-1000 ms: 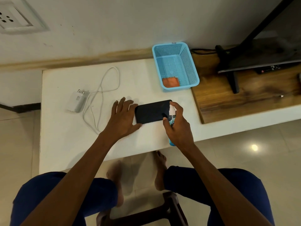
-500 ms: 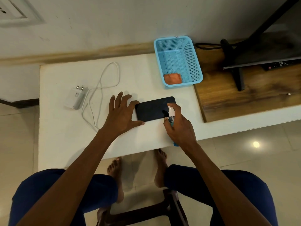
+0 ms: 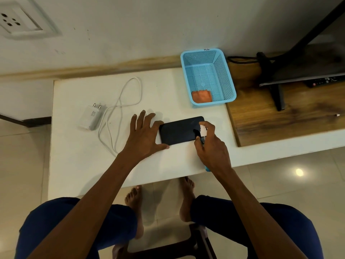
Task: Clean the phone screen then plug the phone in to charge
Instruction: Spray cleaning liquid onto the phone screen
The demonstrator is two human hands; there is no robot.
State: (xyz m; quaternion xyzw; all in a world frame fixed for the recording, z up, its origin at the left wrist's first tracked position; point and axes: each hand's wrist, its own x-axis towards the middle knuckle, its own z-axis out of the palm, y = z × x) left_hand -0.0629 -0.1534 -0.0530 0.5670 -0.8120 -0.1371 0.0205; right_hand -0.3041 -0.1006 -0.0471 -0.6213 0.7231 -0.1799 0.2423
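Observation:
A black phone point(image 3: 179, 130) lies flat, screen up, on the white table point(image 3: 78, 161). My left hand point(image 3: 144, 135) rests flat at the phone's left end, fingers spread, thumb along its near edge. My right hand point(image 3: 211, 146) grips a small spray bottle point(image 3: 203, 130) with a white nozzle and a blue base, mostly hidden in the fist, held over the phone's right end. A white charger plug point(image 3: 91, 117) with its looped white cable point(image 3: 119, 109) lies to the left. An orange cloth point(image 3: 201, 96) sits in a blue basket point(image 3: 226, 75).
A wall socket point(image 3: 16, 21) is on the wall at the upper left. A wooden board point(image 3: 280, 113) with a black monitor stand point(image 3: 276, 90) fills the right of the table. My knees and a dark stool point(image 3: 186, 247) are below the table's near edge.
Both hands and the phone hold the same places; only the camera view has shifted slightly.

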